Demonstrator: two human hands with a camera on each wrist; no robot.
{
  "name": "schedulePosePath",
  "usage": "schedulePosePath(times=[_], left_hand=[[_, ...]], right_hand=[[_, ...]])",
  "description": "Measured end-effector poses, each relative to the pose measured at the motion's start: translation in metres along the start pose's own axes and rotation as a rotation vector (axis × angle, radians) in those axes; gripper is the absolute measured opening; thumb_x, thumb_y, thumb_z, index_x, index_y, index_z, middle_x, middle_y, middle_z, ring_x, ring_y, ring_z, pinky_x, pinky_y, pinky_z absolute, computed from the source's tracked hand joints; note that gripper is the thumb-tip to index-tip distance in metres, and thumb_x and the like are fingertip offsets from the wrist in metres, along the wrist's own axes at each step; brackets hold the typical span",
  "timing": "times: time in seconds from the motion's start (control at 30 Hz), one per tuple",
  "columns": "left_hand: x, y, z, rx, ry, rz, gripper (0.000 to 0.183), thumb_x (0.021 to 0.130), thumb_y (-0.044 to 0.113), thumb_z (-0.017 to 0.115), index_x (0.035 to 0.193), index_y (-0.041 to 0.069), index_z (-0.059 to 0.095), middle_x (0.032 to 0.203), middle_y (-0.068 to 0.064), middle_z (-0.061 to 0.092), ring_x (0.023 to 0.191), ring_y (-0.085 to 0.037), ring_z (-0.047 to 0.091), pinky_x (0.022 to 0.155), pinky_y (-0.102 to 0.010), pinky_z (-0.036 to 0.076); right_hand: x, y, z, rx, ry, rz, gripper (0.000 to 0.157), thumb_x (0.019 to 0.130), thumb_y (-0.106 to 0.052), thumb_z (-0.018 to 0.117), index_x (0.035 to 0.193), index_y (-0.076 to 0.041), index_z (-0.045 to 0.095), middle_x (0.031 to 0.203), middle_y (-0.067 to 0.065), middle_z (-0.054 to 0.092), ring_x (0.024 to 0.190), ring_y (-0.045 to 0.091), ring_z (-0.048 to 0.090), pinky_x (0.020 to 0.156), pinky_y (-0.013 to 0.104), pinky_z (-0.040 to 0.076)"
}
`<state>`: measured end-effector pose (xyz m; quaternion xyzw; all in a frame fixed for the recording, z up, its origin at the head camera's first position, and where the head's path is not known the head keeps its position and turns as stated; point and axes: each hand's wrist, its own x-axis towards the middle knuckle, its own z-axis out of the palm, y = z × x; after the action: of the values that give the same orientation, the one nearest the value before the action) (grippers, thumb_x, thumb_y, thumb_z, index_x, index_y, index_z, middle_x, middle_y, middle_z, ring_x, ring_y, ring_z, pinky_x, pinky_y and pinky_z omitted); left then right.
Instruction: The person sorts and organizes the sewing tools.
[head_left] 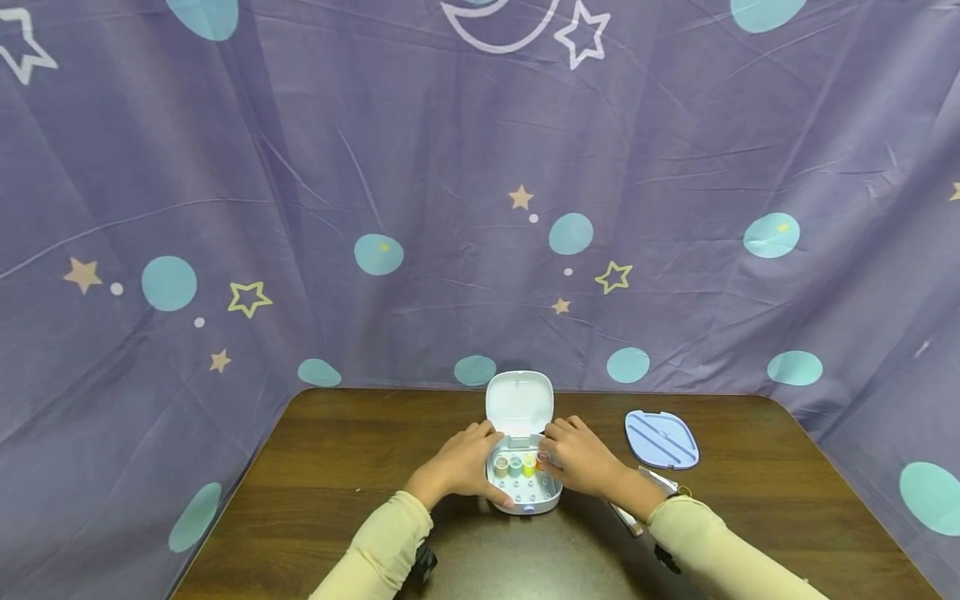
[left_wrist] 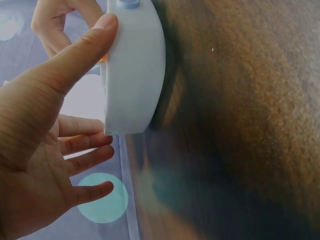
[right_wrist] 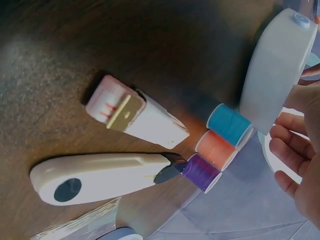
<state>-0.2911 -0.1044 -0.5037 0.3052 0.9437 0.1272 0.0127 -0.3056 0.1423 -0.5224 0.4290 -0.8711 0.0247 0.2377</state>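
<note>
A white sewing box [left_wrist: 135, 70] stands on the table, its hinged lid [head_left: 520, 400] raised at the back. Inside, brown [head_left: 502, 467], light teal [head_left: 515, 467] and yellow [head_left: 529, 465] thread spools stand in the back row, with bare pegs before them. My left hand [head_left: 461, 462] holds the box's left side, thumb across the front rim and forefinger at the back corner; its other fingers spread out. At the row's right end, the fingers of my right hand [head_left: 581, 458] pinch an orange-red thread spool [head_left: 542, 461]. That hand partly hides the spool.
Right of the box lie blue [right_wrist: 230, 125], orange [right_wrist: 216, 150] and purple [right_wrist: 201, 172] spools, a white-handled tool [right_wrist: 105, 177] and a pinkish-white strip with a gold-coloured end [right_wrist: 117, 102]. A light-blue tray [head_left: 662, 439] lies further right. A patterned curtain [head_left: 450, 333] hangs behind the table.
</note>
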Motion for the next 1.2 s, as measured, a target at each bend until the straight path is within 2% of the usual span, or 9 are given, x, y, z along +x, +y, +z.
schedulePosePath(times=[0.47,0.67,0.87,1.2], left_hand=[[0.000,0.001,-0.002,-0.022,-0.011,-0.015,0.102,0.062,0.061,0.091,0.140,0.004,0.057,0.130,-0.004,0.057,0.112,-0.021,0.054,0.096,-0.039,0.050],[0.000,0.000,-0.002,-0.032,-0.009,-0.011,0.101,0.063,0.060,0.091,0.139,0.003,0.057,0.130,-0.005,0.057,0.113,-0.021,0.054,0.097,-0.039,0.050],[0.000,0.001,-0.002,-0.041,-0.008,-0.011,0.101,0.063,0.059,0.091,0.140,0.003,0.056,0.129,-0.006,0.057,0.112,-0.021,0.054,0.097,-0.040,0.050],[-0.001,0.000,0.001,-0.031,0.004,-0.008,0.100,0.063,0.060,0.091,0.139,0.003,0.057,0.125,-0.005,0.058,0.109,-0.020,0.054,0.093,-0.038,0.051]], right_hand=[[0.008,0.000,-0.005,-0.018,-0.030,-0.031,0.020,0.077,-0.026,0.087,0.073,-0.016,0.070,0.075,-0.005,0.050,0.075,0.015,0.049,0.073,0.033,0.040],[0.013,-0.001,-0.011,-0.004,-0.083,-0.040,0.018,0.074,-0.021,0.088,0.072,-0.016,0.071,0.074,-0.005,0.051,0.074,0.015,0.050,0.070,0.031,0.038],[0.015,0.000,-0.013,0.014,-0.138,-0.035,0.020,0.069,-0.024,0.091,0.071,-0.018,0.071,0.075,-0.005,0.053,0.076,0.015,0.050,0.070,0.030,0.037],[0.012,0.000,-0.009,0.003,-0.150,-0.022,0.021,0.072,-0.024,0.089,0.071,-0.019,0.069,0.075,-0.005,0.052,0.076,0.015,0.051,0.070,0.030,0.038]])
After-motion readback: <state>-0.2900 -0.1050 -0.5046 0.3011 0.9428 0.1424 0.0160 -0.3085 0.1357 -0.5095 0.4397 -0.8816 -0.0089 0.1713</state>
